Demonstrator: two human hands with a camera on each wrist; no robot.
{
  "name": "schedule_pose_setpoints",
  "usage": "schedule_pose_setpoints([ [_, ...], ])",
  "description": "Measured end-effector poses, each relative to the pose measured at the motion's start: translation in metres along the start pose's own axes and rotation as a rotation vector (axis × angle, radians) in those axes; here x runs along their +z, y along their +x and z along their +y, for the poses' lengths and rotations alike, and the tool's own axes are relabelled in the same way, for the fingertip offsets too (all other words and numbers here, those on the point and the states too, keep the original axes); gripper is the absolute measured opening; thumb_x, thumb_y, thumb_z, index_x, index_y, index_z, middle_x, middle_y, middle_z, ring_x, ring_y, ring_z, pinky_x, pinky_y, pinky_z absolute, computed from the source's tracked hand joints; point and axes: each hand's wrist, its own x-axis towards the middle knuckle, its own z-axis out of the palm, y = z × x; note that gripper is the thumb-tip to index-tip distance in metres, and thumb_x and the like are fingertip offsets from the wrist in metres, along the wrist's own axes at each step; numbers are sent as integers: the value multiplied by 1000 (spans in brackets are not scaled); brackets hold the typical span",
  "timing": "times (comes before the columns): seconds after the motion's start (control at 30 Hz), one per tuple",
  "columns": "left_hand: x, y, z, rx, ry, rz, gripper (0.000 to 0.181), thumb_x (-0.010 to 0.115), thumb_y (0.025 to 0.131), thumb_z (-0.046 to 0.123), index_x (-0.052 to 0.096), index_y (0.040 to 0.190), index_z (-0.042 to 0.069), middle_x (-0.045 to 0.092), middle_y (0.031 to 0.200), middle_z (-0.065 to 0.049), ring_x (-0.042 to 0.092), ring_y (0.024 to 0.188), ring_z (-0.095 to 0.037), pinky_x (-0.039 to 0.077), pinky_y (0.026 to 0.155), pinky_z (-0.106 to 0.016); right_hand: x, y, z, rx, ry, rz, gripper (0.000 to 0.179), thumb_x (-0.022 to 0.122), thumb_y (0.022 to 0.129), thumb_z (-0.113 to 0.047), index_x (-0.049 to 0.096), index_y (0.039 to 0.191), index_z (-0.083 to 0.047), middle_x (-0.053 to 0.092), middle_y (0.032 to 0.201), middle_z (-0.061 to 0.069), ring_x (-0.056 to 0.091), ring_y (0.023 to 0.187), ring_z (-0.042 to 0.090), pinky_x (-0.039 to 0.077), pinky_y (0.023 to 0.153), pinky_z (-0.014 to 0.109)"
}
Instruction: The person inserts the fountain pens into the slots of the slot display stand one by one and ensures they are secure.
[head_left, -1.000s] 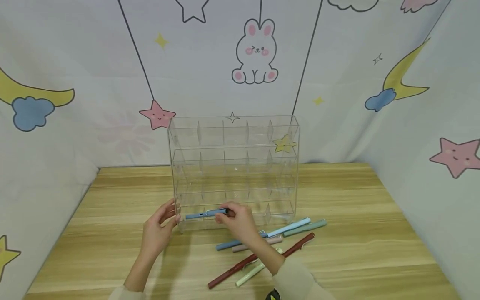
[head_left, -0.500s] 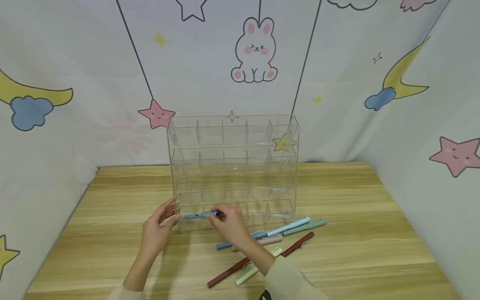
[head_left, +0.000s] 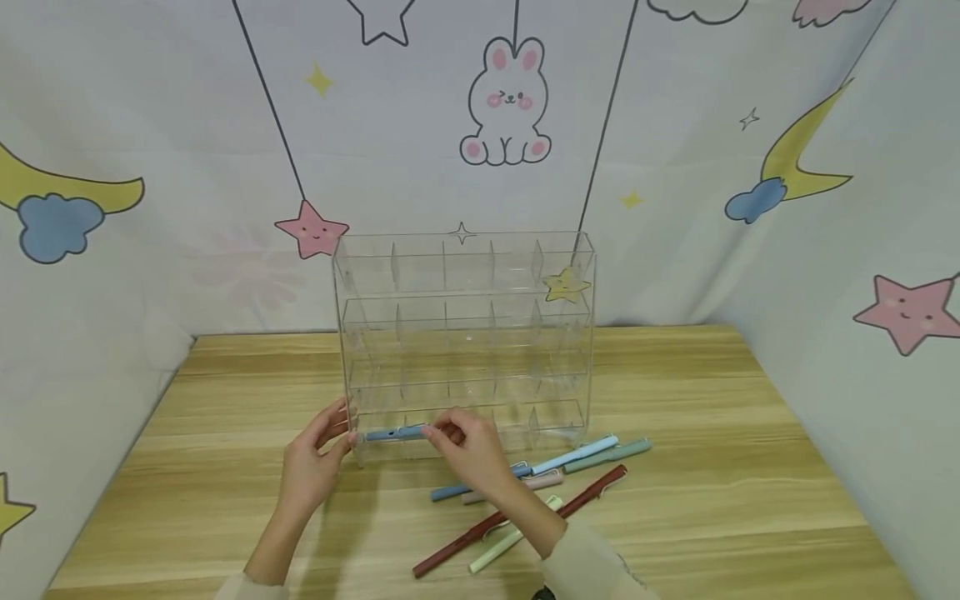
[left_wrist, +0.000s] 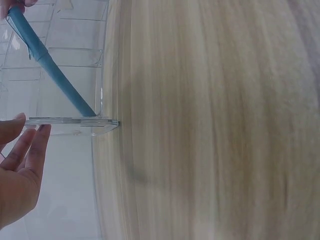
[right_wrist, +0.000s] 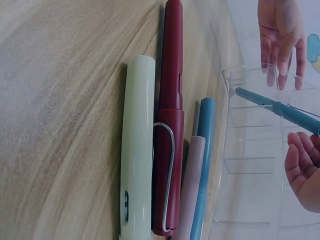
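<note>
The right hand (head_left: 472,450) is pinching a slim blue pen with a metal clip (head_left: 406,432) at the bottom left of a clear, divided acrylic rack (head_left: 468,354), apparently inserting it — the left hand (head_left: 313,457) is gripping the rack's side; the next move is seemingly calling for settling, then release.

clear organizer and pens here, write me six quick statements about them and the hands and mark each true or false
1. The right hand holds a blue pen. True.
2. The left hand grips a side wall of the clear organizer. True.
3. The blue pen is held up at the organizer's top row. False: it is by the bottom row.
4. A pale green pen and a dark red pen lie on the wooden table. True.
5. The clear organizer is lying flat. False: it stands upright.
6. Every pen on the table is dark red. False: a light blue pen lies there too.
</note>
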Motion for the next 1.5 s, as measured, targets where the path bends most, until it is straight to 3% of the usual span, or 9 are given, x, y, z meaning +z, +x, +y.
schedule_pose_setpoints([
  [0.6,1,0,-4,17,27,4,48,62,80,-11,50,126,-3,60,109,-22,59,96,-33,49,69,-9,-6,-2,-1,0,15,-82,15,60,89,-12,64,96,1,61,79,3,53,66,10,48,57,19],
  [0.83,1,0,-4,-1,31,0,48,62,81,-10,50,126,-2,60,111,-21,60,94,-15,49,69,-8,-8,-1,0,-7,20,-88,19,61,88,-15,64,100,0,61,81,4,54,67,10,49,58,20],
  [0.97,1,-1,-4,2,34,-3,48,62,81,-10,50,127,-2,60,111,-21,60,94,-15,49,69,-8,-12,-3,2,2,24,-108,25,62,88,-17,62,108,-1,61,86,4,56,71,11,51,63,21],
  [1.33,1,-1,-3,28,31,6,47,62,81,-9,50,126,-3,60,110,-23,59,96,-33,47,70,-6,-49,-15,16,49,-7,-234,29,63,87,-13,60,113,0,61,103,14,56,82,18,51,68,25],
  [1.5,1,-2,-2,-14,53,-20,47,61,83,-6,48,129,-1,59,113,-22,58,99,-33,53,76,-23,-73,-26,27,88,-18,-291,28,65,86,-13,61,111,-1,60,105,14,55,85,19,51,69,26],
])
